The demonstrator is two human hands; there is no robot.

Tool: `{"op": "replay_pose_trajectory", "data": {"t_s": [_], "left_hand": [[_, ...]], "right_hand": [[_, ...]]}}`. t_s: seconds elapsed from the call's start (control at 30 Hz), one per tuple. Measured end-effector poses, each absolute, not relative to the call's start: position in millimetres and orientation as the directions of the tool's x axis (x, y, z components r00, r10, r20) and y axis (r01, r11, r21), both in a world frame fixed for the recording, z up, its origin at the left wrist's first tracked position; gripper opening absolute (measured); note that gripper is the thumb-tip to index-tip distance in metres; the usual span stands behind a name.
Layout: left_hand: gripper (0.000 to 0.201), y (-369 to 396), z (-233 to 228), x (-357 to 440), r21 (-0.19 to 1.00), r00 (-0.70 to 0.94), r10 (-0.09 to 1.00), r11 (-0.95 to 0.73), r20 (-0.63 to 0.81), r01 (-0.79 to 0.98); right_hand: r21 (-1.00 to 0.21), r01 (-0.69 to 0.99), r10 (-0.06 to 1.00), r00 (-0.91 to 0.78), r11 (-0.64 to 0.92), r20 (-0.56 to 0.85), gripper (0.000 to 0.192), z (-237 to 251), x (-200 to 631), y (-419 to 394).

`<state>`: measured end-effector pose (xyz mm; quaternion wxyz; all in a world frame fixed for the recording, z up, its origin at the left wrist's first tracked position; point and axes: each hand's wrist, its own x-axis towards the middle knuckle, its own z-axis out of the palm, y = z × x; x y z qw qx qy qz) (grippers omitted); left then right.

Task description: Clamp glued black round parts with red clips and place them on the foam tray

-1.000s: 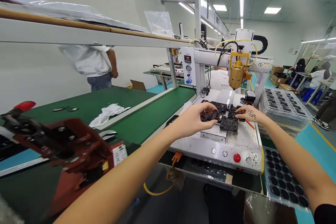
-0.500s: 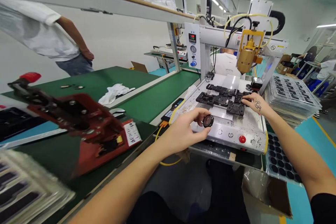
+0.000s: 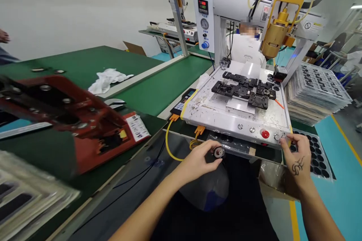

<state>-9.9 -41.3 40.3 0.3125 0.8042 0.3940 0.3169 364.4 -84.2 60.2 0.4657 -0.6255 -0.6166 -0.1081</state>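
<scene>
My left hand [image 3: 200, 165] pinches a small round dark-rimmed part like a watch case [image 3: 218, 152] between thumb and fingers, in front of the machine's front edge. At the machine's front right corner is my right hand [image 3: 299, 158]. Its thumb and fingers are apart, with nothing between them, and the thumb is beside a round silver button [image 3: 276, 136]; contact is unclear. Black fixture blocks [image 3: 243, 91] lie on the white machine bed [image 3: 203, 111]. One block holds a round part [image 3: 266, 92]. Above the bed hangs a gold cylindrical head [image 3: 273, 39].
A red lever press [image 3: 98, 135] stands on the left. Stacked clear trays [image 3: 316, 90] are right of the machine, above a sheet of black discs [image 3: 318, 154]. A red button [image 3: 265, 134] sits on the front panel. A person in a white shirt [image 3: 243, 51] is behind the machine.
My right hand has left the fixture blocks and come down to the front right corner. My left hand, still holding the round part, has lowered toward me. The view has turned.
</scene>
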Motion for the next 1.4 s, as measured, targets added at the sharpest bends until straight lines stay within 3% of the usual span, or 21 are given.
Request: {"op": "replay_pose_trajectory", "data": {"t_s": [0.1, 0.23, 0.33, 0.43, 0.6, 0.8, 1.2, 1.4], "left_hand": [[0.030, -22.6, 19.5, 10.2, 0.739, 0.566, 0.783, -0.536, 0.256, 0.407], [0.033, -1.2, -2.2, 25.3, 0.715, 0.607, 0.749, -0.576, 0.266, 0.397], [0.036, -2.0, -10.0, 23.1, 0.703, 0.619, 0.741, -0.586, 0.262, 0.404], [0.037, -15.4, -12.0, 16.2, 0.696, 0.648, 0.725, -0.591, 0.235, 0.408], [0.039, -31.4, -11.9, 9.2, 0.692, 0.666, 0.720, -0.582, 0.196, 0.426], [0.042, -27.6, -13.5, 7.2, 0.701, 0.666, 0.722, -0.573, 0.186, 0.425], [0.033, -20.1, 0.0, -3.0, 0.772, 0.707, 0.698, -0.510, 0.114, 0.379], [0.034, -15.2, 0.7, -7.1, 0.802, 0.729, 0.677, -0.490, 0.101, 0.343]], "right_hand": [[-0.409, 0.898, 0.630, 0.227, 0.159, 0.743, 0.040, 56.4, 360.3, -74.2], [-0.421, 0.879, 0.603, 0.213, 0.225, 0.768, 0.025, 52.7, 339.9, -80.9], [-0.441, 0.782, 0.685, 0.026, 0.440, 0.728, 0.003, 39.6, 308.1, -94.2], [-0.487, 0.658, 0.759, -0.205, 0.574, 0.618, 0.012, 20.0, 272.6, -94.7], [-0.523, 0.656, 0.821, -0.284, 0.543, 0.496, 0.025, -11.2, 233.9, -60.7], [-0.462, 0.738, 0.855, -0.307, 0.491, 0.418, 0.029, -32.1, 224.9, -44.4], [-0.406, 0.708, 0.790, -0.363, 0.579, 0.494, 0.033, -58.5, 226.9, -53.2], [-0.443, 0.630, 0.754, -0.393, 0.638, 0.527, 0.024, -60.8, 235.6, -85.7]]}}
